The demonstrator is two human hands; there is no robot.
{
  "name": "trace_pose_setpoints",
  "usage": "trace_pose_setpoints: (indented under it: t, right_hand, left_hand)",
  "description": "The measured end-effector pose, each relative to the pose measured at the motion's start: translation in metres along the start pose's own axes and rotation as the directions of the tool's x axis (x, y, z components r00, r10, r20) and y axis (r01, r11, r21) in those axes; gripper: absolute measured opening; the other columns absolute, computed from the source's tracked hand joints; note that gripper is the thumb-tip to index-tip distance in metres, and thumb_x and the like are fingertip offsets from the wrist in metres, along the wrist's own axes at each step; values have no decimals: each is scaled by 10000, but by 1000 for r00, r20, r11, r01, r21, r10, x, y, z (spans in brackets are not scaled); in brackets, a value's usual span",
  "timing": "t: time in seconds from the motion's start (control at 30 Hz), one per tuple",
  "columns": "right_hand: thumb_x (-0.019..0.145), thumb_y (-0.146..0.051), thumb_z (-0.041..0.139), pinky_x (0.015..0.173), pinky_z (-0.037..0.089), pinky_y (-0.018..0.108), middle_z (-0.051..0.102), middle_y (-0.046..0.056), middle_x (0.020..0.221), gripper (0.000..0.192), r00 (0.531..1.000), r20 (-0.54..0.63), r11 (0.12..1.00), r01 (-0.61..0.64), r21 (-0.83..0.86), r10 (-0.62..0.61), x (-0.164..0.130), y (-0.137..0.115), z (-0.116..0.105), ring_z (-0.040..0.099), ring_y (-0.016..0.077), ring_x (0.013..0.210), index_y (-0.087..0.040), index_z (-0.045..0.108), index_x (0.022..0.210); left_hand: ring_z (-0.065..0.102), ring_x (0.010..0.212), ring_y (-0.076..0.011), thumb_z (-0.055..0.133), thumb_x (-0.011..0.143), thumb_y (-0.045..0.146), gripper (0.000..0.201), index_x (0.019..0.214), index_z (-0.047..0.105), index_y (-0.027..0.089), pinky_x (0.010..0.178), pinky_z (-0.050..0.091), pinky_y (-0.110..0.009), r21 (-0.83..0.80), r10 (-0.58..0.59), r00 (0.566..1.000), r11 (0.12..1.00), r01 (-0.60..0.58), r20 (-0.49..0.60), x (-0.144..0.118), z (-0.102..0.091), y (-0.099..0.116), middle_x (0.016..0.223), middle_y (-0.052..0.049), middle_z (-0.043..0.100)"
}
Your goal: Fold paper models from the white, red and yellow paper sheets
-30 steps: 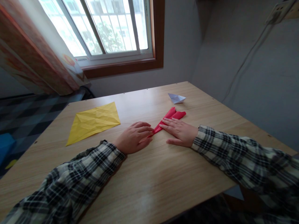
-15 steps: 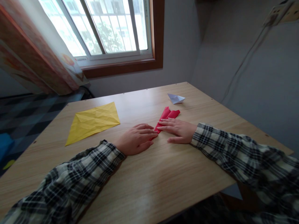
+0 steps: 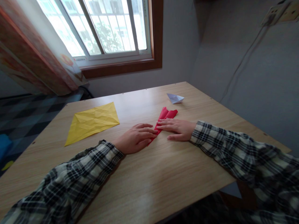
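A folded piece of red paper (image 3: 163,114) lies on the wooden table (image 3: 144,174), narrow at its near end and split into two flaps at the far end. My left hand (image 3: 135,138) rests flat over its lower left part, fingers stretched out and touching it. From the right, my right hand (image 3: 178,128) lays its extended fingertips on the middle of the red paper. Part of the paper is hidden under the fingers of both hands.
A creased yellow sheet of paper (image 3: 94,123) lies flat on the table's left side. Beyond the red paper stands a small white paper boat (image 3: 175,98). A window (image 3: 112,28) and a curtain (image 3: 35,46) are behind the table. A white cable (image 3: 243,62) hangs down the right wall.
My left thumb has drawn back slightly, so the red paper's near tip now shows. The right hand stays nearly in place on the paper.
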State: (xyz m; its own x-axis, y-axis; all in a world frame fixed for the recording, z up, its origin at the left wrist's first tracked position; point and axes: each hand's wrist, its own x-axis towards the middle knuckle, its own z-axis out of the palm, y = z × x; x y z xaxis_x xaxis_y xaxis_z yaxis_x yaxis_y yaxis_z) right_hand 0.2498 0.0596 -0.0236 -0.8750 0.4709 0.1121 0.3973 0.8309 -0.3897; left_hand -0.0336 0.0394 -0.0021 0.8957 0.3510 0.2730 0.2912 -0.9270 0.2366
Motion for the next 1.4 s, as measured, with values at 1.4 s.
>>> trace_pose_setpoints:
  t: [1.4]
  right_hand:
    - [941,-678,253,1178,90,641,219,146,1606,780,849,-135,819,-529,-224,511,-1,15,0,218,339,1480,-177,291,1538]
  left_hand:
    - [311,1449,-277,436,977,338,555,1518,321,290,1194,235,-517,22,-74,981,997,71,181,-3,3,3,1534,-42,419]
